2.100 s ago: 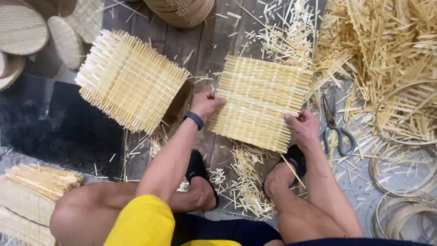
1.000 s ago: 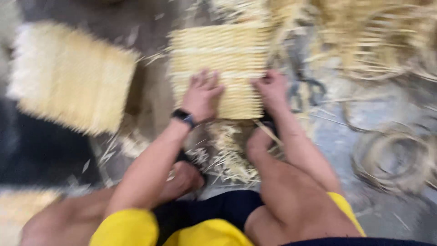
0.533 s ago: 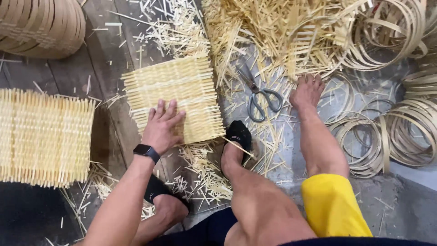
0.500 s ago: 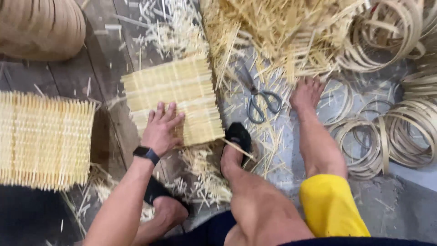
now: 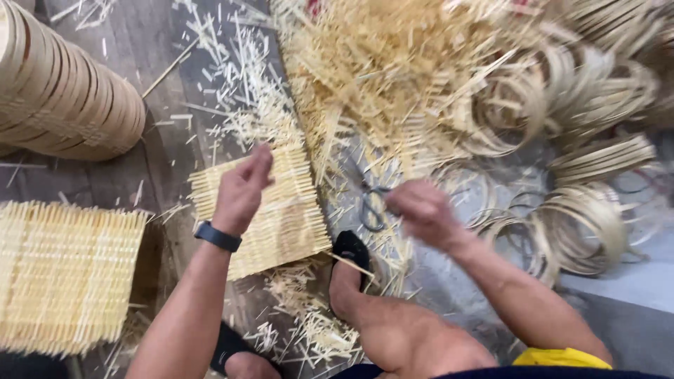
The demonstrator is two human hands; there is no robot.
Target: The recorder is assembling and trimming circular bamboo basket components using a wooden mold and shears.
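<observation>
Left hand above woven mat, right hand near scissors

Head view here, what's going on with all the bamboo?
A person sits on the floor amid bamboo strips. Their left hand is raised over a square woven bamboo mat, with nothing visibly in its grip. The right hand, blurred, is beside a pair of scissors lying on the floor; whether it touches them is unclear. A stack of woven mats lies at left, coiled bamboo hoops at right.
</observation>
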